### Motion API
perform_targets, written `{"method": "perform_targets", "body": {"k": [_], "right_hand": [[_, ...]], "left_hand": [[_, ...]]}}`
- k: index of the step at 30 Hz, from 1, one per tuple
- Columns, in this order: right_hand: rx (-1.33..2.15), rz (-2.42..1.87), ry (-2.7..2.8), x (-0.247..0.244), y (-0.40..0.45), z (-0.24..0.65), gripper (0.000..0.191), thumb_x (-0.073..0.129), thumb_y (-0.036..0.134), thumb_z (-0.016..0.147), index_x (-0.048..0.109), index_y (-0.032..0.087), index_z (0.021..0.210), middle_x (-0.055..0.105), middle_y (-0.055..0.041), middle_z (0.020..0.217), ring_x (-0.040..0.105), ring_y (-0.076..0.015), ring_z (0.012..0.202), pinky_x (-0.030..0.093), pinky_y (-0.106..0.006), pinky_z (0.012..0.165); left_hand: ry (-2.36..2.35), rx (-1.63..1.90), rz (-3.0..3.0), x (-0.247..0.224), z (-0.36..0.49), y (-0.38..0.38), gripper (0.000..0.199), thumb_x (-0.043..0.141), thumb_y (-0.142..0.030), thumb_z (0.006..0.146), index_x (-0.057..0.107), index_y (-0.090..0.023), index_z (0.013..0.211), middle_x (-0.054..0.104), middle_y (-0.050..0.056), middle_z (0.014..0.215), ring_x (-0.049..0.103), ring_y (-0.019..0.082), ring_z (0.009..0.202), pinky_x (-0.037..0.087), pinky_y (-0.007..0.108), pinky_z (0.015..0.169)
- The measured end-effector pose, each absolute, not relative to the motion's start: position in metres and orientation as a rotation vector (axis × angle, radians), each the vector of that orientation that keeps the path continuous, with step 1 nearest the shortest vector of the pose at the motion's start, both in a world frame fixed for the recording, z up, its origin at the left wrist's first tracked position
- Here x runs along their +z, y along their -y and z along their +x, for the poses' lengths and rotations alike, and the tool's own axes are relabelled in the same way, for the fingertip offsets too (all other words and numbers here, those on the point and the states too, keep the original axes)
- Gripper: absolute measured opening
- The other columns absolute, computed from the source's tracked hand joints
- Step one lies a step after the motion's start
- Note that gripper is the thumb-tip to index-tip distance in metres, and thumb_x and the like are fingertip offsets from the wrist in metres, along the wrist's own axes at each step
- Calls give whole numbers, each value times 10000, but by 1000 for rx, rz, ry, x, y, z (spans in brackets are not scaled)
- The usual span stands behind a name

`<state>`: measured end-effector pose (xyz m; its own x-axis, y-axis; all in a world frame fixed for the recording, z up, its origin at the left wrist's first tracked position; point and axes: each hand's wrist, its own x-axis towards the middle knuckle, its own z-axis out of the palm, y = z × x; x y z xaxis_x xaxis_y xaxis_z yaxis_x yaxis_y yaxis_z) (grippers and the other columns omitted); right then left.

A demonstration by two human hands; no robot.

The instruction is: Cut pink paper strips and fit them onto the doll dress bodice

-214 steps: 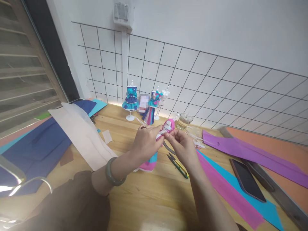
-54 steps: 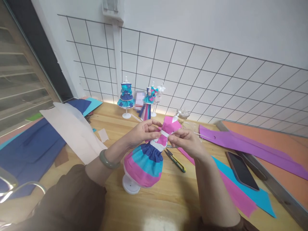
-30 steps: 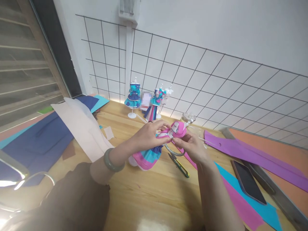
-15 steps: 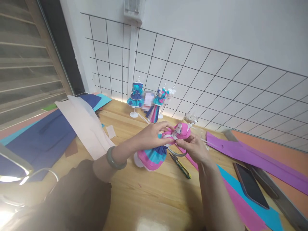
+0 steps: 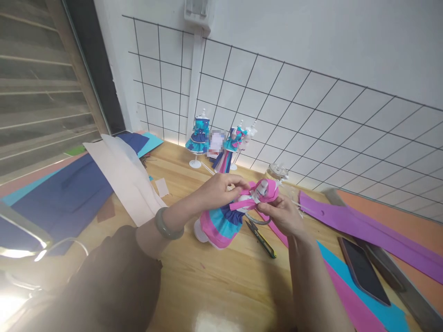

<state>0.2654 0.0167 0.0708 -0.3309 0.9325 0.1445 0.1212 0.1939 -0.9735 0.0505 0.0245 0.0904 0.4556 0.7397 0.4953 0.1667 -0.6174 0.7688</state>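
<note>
Work surface: the wooden table carries large paper sheets. A navy sheet and a cream sheet lie at 9 o'clock; purple strips, a cyan sheet and an orange sheet lie at 3 o'clock.

Workpiece: the doll mannequin is at centre, tilted with its top toward 2 o'clock and its white base toward 8 o'clock. The layered skirt in pink, cyan and navy is fitted. The pink bodice is wrapped on the torso, and a loose pink strip at the waist appears not yet fixed; judged from this, assembly is well advanced and the waist finish remains.

Hands: the left hand grasps the mannequin at the waist, fingers curled around it. The right hand pinches the bodice end between thumb and fingers.

Finished samples: two dressed mannequins stand at 12 o'clock by the wire grid.

Containers: a small glass jar stands at 1 o'clock; its contents cannot be told.

Small items: a phone at 4 o'clock; thread snips just beside the skirt.
</note>
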Motion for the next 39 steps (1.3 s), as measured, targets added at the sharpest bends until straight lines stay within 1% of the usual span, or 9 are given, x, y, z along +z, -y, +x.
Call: {"method": "perform_targets", "body": {"k": [7, 11, 13, 16, 20, 27, 30, 35, 39], "right_hand": [[1192, -1062, 1678, 72, -14, 265, 243, 722, 342, 678, 674, 202, 871, 684, -36, 787, 592, -188, 714, 458, -308, 640], [1148, -1097, 1687, 73, -13, 263, 270, 725, 380, 665, 675, 203, 863, 682, -48, 803, 590, -214, 760, 454, -317, 629], [1126, -1129, 1676, 73, -13, 263, 273, 729, 391, 657, 673, 198, 841, 677, -46, 769, 583, -204, 712, 448, -314, 602], [1130, -1137, 1633, 73, -13, 261, 275, 730, 384, 659, 669, 200, 854, 674, -40, 763, 574, -185, 678, 446, -309, 600], [1155, -1083, 1560, 77, -12, 255, 270, 733, 359, 660, 662, 213, 876, 672, -37, 831, 583, -187, 756, 453, -319, 672], [1074, -1126, 1513, 74, -16, 253, 291, 729, 384, 653, 642, 181, 842, 615, -12, 734, 496, -129, 626, 389, -265, 562], [1070, -1122, 1514, 73, -17, 253, 299, 721, 392, 660, 637, 176, 850, 586, 0, 697, 466, -118, 600, 371, -258, 544], [1031, -1133, 1540, 77, -15, 250, 303, 703, 418, 672, 621, 165, 818, 524, 10, 630, 406, -106, 551, 341, -255, 511], [1033, -1139, 1523, 79, -12, 247, 333, 704, 429, 668, 640, 168, 864, 594, -13, 694, 465, -120, 584, 368, -260, 530]], "left_hand": [[-688, 1102, 2103, 97, 53, -19, 221, 507, -252, 829, 627, -177, 999, 664, 34, 999, 594, 146, 923, 458, 274, 805], [-760, 1076, 2072, 96, 53, -19, 171, 495, -286, 832, 617, -174, 876, 654, 13, 874, 592, 140, 836, 460, 276, 753], [-786, 1113, 2099, 95, 53, -19, 146, 491, -273, 831, 599, -174, 832, 638, 11, 850, 582, 139, 827, 457, 283, 762], [-780, 1228, 2212, 96, 54, -19, 110, 492, -232, 827, 584, -177, 799, 616, 36, 945, 558, 152, 925, 438, 306, 838], [-809, 1370, 2424, 98, 57, -16, 115, 490, -189, 819, 584, -172, 754, 556, 85, 1095, 486, 187, 1070, 367, 364, 949], [-795, 1368, 2621, 98, 66, -7, 139, 482, -188, 817, 585, -175, 723, 572, 85, 1015, 471, 204, 1002, 397, 358, 877], [-848, 1284, 2615, 95, 69, -5, 77, 508, -232, 818, 571, -187, 819, 571, 73, 1004, 475, 210, 999, 395, 363, 878], [-1060, 1258, 2457, 85, 70, -12, 409, 665, -352, 711, 484, -202, 1046, 531, 75, 1141, 428, 247, 1133, 367, 395, 936], [-1016, 1228, 2392, 79, 73, -17, 382, 661, -320, 721, 486, -223, 1046, 559, 51, 1118, 449, 233, 1133, 363, 391, 941]]}}
